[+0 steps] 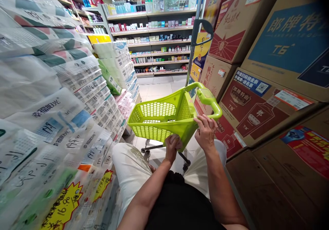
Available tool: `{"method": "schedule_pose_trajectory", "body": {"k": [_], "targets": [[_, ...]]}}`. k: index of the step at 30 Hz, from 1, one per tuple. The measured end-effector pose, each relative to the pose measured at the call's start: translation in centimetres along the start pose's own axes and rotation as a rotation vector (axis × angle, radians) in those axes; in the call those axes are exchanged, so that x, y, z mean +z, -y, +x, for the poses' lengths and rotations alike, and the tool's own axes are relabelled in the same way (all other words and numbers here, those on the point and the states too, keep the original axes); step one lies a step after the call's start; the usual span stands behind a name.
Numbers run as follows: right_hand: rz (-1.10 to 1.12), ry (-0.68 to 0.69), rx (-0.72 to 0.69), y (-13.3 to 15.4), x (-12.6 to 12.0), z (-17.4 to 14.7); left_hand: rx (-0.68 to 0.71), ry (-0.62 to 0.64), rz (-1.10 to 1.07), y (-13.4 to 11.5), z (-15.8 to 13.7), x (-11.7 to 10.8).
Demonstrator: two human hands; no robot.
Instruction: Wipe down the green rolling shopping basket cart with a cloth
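Green cart [186, 130]: its side was touched by a crumpled cloth [179, 143] clenched in the left hand [172, 147]; its rim was gripped by the right hand [206, 130], cartons [227, 45] stacked rightward.

Cart [140, 130] set ctr., in front of the person – wheels [187, 162] on the floor [151, 90], betw. the legs [131, 165]. Handle [214, 106] placed at the cart's R end, basket L. Near rim held by R hand [206, 130], just beside handle; wad [179, 142] held by L hand [170, 147] against near wall, lower & further L. Pole [191, 63] seen upright behind the cart. L side of aisle taken up by stacked packs [84, 69], price signs [64, 204] on the nearest; R side lined w/ stacked cartons [228, 34]. Far end closed off by shelves [154, 31] – goods ranged on each tier.
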State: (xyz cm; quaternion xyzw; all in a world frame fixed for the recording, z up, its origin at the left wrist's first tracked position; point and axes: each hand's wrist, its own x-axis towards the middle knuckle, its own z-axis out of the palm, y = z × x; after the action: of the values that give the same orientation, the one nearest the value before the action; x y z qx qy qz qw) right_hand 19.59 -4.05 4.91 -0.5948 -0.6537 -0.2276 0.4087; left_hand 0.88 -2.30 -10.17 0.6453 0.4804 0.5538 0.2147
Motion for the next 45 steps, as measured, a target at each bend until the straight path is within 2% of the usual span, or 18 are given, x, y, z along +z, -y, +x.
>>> {"method": "schedule_pose_trajectory", "body": {"k": [4, 7, 12, 15, 19, 21, 25, 27, 33, 35, 37, 39, 43, 45], "targets": [[-0.015, 0.015, -0.024, -0.5, 0.3, -0.2, 0.153, -0.025, 0.032, -1.1, 1.6, 0.6], [-0.033, 0.026, -0.026, -0.8, 0.4, -0.4, 0.214, -0.047, 0.05, -1.8, 2.4, 1.1], [-0.041, 0.026, -0.033, -0.5, 0.2, -0.3, 0.269, 0.121, 0.109, -1.7, 0.3, 1.4], [-0.021, 0.023, -0.009, -0.2, 0.1, -0.2, 0.313, 0.045, 0.121, -2.7, 0.9, 1.9], [-0.017, 0.012, 0.001, -0.1, 0.0, -0.2, 0.47, -0.098, 0.118, -4.7, 3.2, 3.4], [-0.026, 0.007, -0.011, -0.3, 0.1, -0.2, 0.526, -0.088, 0.155, -4.6, 3.0, 3.7], [-0.028, 0.024, -0.025, -1.0, 0.2, -0.3, 0.573, 0.064, 0.267, -2.8, 1.0, 3.0], [-0.02, 0.028, -0.011, -1.1, 0.3, -0.3, 0.575, 0.09, 0.286, -2.5, 0.9, 2.8], [0.01, 0.023, 0.007, -0.8, -0.4, 0.2, 0.629, -0.044, 0.288, -5.2, 3.1, 4.5], [0.019, 0.027, 0.011, -0.7, -0.7, 0.3, 0.659, -0.01, 0.313, -5.0, 2.8, 4.0], [0.023, 0.024, 0.013, -0.6, -0.9, 0.4, 0.673, 0.06, 0.348, -4.0, 2.1, 2.6], [0.018, 0.013, 0.015, -0.4, -0.9, 0.4, 0.647, 0.076, 0.38, -2.9, 2.0, 1.0], [-0.02, -0.018, 0.023, 0.3, -0.2, 0.3, 0.513, -0.117, 0.397, -1.5, 3.5, -1.2], [-0.034, -0.011, -0.004, 0.6, 0.3, 0.2, 0.501, -0.157, 0.392, -0.7, 3.6, -1.5]]}}
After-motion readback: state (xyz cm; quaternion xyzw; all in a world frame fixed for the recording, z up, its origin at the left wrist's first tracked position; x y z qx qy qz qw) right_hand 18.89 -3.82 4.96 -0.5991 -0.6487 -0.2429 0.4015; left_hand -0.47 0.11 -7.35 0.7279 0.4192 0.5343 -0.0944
